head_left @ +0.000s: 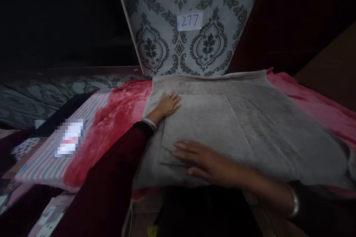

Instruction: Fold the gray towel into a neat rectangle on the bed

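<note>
A grey plush cloth (205, 118) lies spread over a red and pink blanket (119, 126), with pink showing past both its sides. Creases run across the cloth, marking out a squarish panel in its middle. My left hand (169, 104) rests flat near the cloth's upper left part, fingers spread. Lower down, close to the near edge, my right hand (204, 161) is stretched out palm down over the cloth. It is slightly blurred, and no object shows in either hand.
A striped cloth (52, 144) lies at the left with a blurred-out phone-like object (71, 137) on it. Behind stands a patterned wall (180, 52) bearing a paper marked 277 (190, 20). A large dark screen (61, 18) fills the back left, and dark red furniture (278, 26) the back right.
</note>
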Action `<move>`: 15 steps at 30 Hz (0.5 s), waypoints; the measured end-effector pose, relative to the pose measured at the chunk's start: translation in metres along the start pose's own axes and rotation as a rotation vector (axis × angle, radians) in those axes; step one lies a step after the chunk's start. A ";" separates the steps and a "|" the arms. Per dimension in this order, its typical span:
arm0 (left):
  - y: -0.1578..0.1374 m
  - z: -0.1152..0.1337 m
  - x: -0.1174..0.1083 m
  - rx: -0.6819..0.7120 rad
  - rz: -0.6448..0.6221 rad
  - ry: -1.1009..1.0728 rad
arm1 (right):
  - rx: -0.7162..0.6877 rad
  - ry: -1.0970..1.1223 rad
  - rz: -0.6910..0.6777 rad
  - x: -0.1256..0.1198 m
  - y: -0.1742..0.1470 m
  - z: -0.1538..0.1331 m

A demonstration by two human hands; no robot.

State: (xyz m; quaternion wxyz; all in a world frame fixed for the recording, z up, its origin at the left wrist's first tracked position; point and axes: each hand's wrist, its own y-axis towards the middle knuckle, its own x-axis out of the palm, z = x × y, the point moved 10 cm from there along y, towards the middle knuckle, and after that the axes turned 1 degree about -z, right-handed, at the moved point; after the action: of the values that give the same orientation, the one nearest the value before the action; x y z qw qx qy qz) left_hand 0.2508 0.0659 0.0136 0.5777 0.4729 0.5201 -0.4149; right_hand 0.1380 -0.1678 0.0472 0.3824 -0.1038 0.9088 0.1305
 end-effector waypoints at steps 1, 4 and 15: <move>-0.009 0.003 -0.004 0.004 0.007 -0.005 | 0.030 -0.025 0.070 -0.010 -0.011 0.005; -0.045 0.012 -0.008 0.018 -0.009 -0.075 | 0.097 -0.114 0.281 -0.037 -0.049 0.026; -0.207 0.060 0.005 -0.113 0.240 -0.453 | 0.613 0.224 1.100 -0.063 -0.208 0.141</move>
State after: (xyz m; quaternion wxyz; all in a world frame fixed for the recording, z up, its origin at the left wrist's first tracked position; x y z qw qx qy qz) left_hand 0.0629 -0.0357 -0.0145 0.7499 0.3934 0.3401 -0.4090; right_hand 0.3354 -0.3139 -0.0352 0.1745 0.4788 0.8599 0.0301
